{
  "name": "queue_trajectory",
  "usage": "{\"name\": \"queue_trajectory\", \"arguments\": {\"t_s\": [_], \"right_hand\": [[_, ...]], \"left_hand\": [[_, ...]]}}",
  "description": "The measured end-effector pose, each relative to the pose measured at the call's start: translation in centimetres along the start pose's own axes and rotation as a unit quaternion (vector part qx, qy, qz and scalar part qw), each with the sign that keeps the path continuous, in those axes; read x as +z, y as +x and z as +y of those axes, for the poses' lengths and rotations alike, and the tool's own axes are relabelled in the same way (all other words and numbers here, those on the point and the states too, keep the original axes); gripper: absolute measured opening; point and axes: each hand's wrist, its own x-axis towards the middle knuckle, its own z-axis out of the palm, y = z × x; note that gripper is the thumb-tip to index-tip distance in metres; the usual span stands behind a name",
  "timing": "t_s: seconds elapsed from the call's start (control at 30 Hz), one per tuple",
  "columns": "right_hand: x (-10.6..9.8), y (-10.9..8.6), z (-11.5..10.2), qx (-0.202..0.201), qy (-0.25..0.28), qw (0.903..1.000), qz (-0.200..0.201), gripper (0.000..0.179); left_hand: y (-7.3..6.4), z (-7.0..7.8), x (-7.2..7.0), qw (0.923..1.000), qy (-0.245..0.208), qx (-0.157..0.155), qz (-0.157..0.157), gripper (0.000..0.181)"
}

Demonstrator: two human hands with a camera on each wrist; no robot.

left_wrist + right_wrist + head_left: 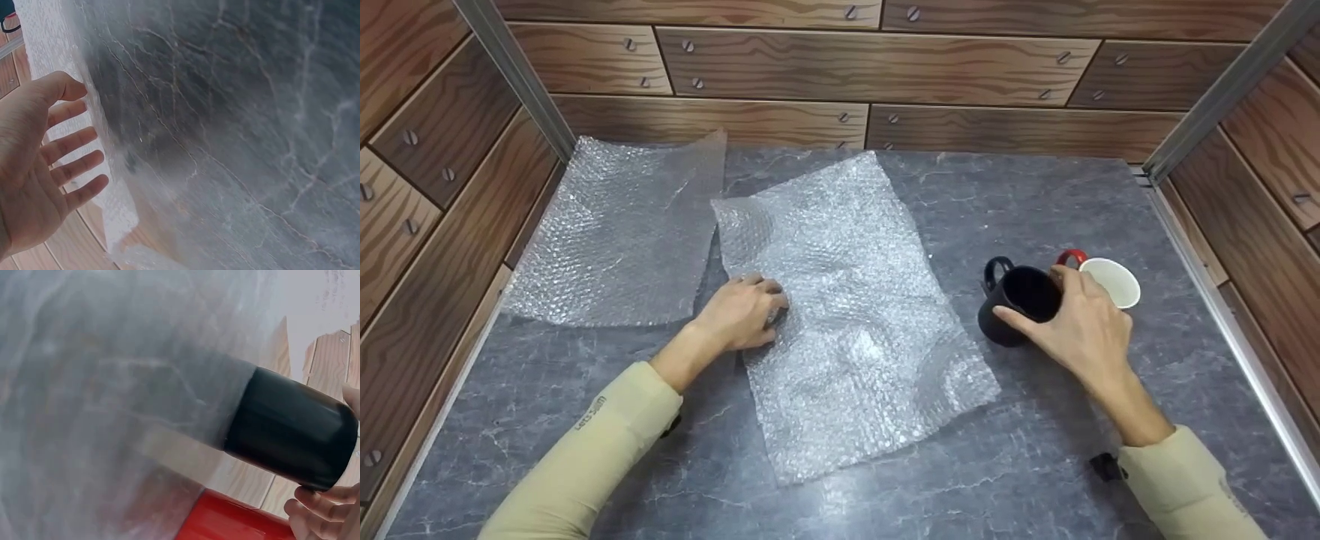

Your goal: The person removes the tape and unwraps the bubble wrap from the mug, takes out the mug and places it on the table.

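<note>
In the head view, my right hand (1086,326) holds a black mug (1003,319) near its rim, thumb on one side and fingers on the other. The mug's handle points to the far left. In the right wrist view the black mug (292,427) shows its side, with fingertips at its rim. Close beside it stands a mug, red outside (233,520) and white inside (1112,283). My left hand (742,313) rests at the left edge of a sheet of bubble wrap (855,315). Its fingers look loosely extended in the left wrist view (48,152).
A second bubble wrap sheet (619,232) lies at the back left, its far edge raised near the wall. Wood-patterned walls (877,67) enclose the grey marbled table (1035,202) at the back and both sides. Metal rails (1230,337) run along the side edges.
</note>
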Motion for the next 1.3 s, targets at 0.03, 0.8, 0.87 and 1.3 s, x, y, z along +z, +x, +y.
{"name": "queue_trajectory", "arguments": {"t_s": [0.03, 0.8, 0.87, 1.3], "right_hand": [[-0.1, 0.0, -0.1, -0.006, 0.0, 1.0, 0.004, 0.104], [-0.1, -1.0, -3.4, -0.219, 0.028, 0.9747, 0.035, 0.091], [0.0, -1.2, -3.9, -0.239, 0.03, 0.97, 0.032, 0.091], [1.6, -2.2, -6.1, -0.346, 0.032, 0.9375, -0.023, 0.084]], "left_hand": [[0.0, 0.0, 0.0, 1.0, 0.0, -0.001, -0.001, 0.04], [0.7, -1.0, 0.1, 0.9999, -0.001, -0.005, 0.01, 0.041], [0.7, -1.0, 0.2, 0.9999, -0.002, -0.006, 0.011, 0.041], [1.2, -1.1, 0.3, 0.9998, 0.012, -0.01, 0.015, 0.04]]}}
